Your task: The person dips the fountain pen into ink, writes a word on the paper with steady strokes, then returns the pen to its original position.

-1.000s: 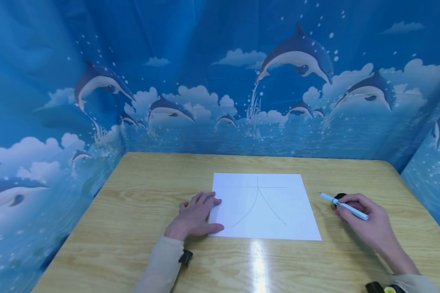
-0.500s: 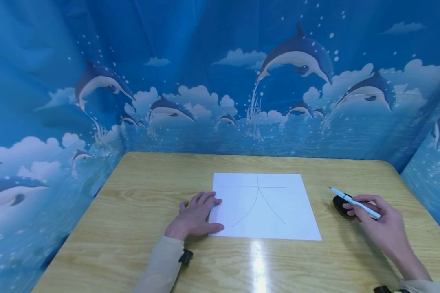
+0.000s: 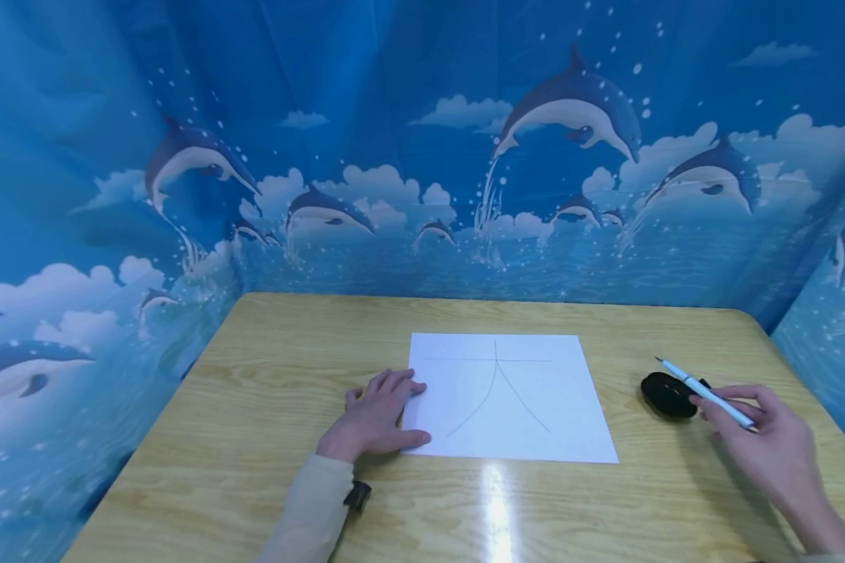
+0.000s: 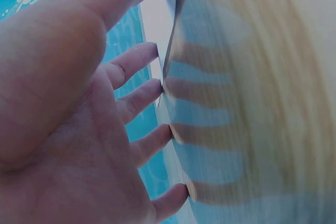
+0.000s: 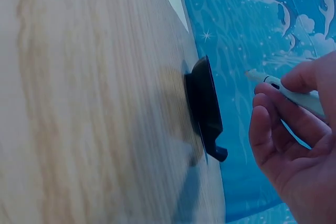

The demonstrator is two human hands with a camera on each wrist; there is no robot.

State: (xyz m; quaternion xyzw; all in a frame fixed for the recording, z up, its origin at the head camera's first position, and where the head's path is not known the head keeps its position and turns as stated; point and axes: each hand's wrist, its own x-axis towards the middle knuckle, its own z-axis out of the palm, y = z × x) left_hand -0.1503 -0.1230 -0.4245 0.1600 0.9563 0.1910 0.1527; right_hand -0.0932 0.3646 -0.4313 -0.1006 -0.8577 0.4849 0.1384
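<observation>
My left hand (image 3: 373, 418) rests on the left edge of a white sheet of paper (image 3: 577, 407), fingers spread. Thin dark lines on the sheet form an upright stroke, a crossbar and two legs curving apart. In the left wrist view, the fingertips of the left hand (image 4: 68, 103) touch the tabletop and the paper's edge. My right hand (image 3: 774, 442) pinches a light blue pen (image 3: 700, 389), its dark tip pointing up and left, off the table. Just left of those fingers lies a glossy black rounded object (image 3: 665, 395) with a small tab; its kind is unclear.
The wood-grain table (image 3: 282, 344) has its far edge against a blue curtain (image 3: 366, 258) printed with dolphins and clouds. In the right wrist view, the black object (image 5: 203, 98) sits low on the tabletop, its tab pointing toward my side.
My right hand has moved right and toward me with the pen, uncovering the black object, which has shifted slightly right. The left hand and paper have stayed in place.
</observation>
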